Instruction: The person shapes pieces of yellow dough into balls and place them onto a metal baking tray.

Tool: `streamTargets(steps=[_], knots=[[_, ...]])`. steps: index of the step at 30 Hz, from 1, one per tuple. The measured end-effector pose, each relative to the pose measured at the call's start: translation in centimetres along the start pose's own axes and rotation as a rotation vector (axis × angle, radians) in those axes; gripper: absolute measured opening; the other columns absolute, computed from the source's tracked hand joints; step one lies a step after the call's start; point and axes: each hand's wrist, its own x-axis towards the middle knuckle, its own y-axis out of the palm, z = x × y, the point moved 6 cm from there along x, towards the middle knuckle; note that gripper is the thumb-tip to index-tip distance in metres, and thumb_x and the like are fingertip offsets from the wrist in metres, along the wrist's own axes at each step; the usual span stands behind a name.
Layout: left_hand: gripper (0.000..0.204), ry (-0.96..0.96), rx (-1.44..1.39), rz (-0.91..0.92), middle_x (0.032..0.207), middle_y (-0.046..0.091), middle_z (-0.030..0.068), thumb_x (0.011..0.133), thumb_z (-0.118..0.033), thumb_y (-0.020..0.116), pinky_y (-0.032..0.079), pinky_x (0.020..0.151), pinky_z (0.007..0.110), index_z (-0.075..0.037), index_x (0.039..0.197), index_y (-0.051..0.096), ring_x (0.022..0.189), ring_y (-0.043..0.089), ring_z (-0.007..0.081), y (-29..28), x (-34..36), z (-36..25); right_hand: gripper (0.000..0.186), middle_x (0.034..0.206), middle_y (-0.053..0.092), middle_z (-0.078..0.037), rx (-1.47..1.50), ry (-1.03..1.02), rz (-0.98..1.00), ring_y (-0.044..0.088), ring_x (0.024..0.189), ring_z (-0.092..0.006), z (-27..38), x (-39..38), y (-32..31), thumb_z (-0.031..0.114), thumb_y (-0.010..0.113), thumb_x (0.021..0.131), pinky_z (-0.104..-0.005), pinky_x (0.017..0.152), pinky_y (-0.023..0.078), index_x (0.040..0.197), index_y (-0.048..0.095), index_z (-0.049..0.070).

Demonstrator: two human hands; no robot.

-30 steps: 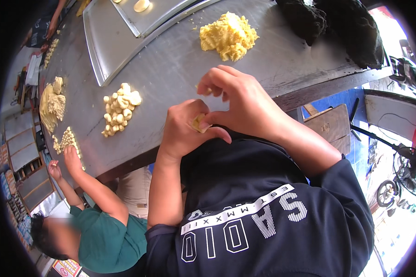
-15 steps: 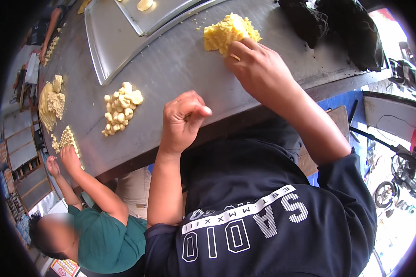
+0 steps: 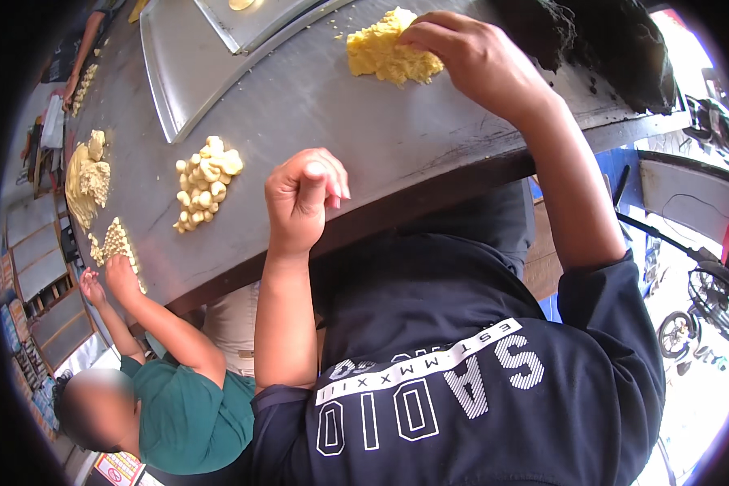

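Observation:
At the far side of the metal table lies a mound of yellow, crumbly filling. My right hand reaches over it from the right, fingertips pinched together at its upper right side. Nearer the table's front edge, my left hand is held up with curled fingers and the thumb bent over them. Whatever lies inside its palm is hidden. To the left of that hand sits a pile of small pale dough balls beside a larger pale dough piece.
Metal trays stand at the back left. A black plastic bag lies at the right end. On the left, a co-worker in green handles small dough pieces near a pale dough mass. Another person's arm reaches in farther back.
My right hand has moved from the near side of the filling to its upper right side. My left hand has shifted slightly left and turned, its thumb now over the fingers.

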Motion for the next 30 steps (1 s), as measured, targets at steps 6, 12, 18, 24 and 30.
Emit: streamTargets(steps=[6,12,18,24,30], knots=[[0.019,0.127,0.719,-0.129,0.126,0.078,0.0145,0.118,-0.017,0.066,0.062,0.089,0.040,0.001,0.111,0.070,0.104,0.077,0.0266,1.7,0.0,-4.4,0.017,0.113,0.079,-0.009,0.170,-0.022,0.343,0.076,0.113,-0.0333,1.8,-3.0,0.7,0.003,0.080,0.091,-0.0450,0.099,0.064,0.108,0.083,0.008],[0.047,0.372,0.831,-0.093,0.134,0.083,0.0170,0.101,0.006,0.083,0.070,0.096,0.037,-0.002,0.146,0.075,0.106,0.083,0.0229,0.6,-1.1,-3.6,0.017,0.113,0.076,-0.007,0.104,0.212,0.037,0.075,0.110,-0.0306,3.1,-5.3,0.6,0.005,0.086,0.091,-0.0446,0.100,0.063,0.107,0.085,0.011],[0.058,0.201,0.855,0.005,0.131,0.087,0.0152,0.111,-0.008,0.077,0.061,0.110,0.040,-0.001,0.166,0.061,0.119,0.078,0.0232,0.6,-0.1,-3.6,0.011,0.112,0.078,-0.011,0.138,0.000,-0.003,0.078,0.111,-0.0354,3.3,-2.9,-0.1,0.007,0.071,0.093,-0.0474,0.095,0.064,0.100,0.079,0.005],[0.052,-0.105,0.533,-0.052,0.120,0.089,0.0101,0.099,-0.001,0.088,0.063,0.093,0.030,-0.003,0.149,0.077,0.100,0.071,0.0120,-1.8,-1.3,-1.8,0.012,0.120,0.081,-0.012,0.134,0.018,0.149,0.078,0.113,-0.0337,2.2,-2.6,2.2,0.006,0.079,0.095,-0.0452,0.102,0.063,0.107,0.082,0.004],[0.043,0.026,0.612,-0.242,0.110,0.086,0.0091,0.104,-0.004,0.085,0.061,0.103,0.033,0.001,0.146,0.078,0.099,0.076,0.0130,-0.7,-3.0,-1.9,0.012,0.114,0.076,-0.004,0.332,0.043,0.259,0.074,0.112,-0.0296,4.4,-3.2,1.8,0.009,0.088,0.090,-0.0420,0.099,0.063,0.097,0.079,0.008]])
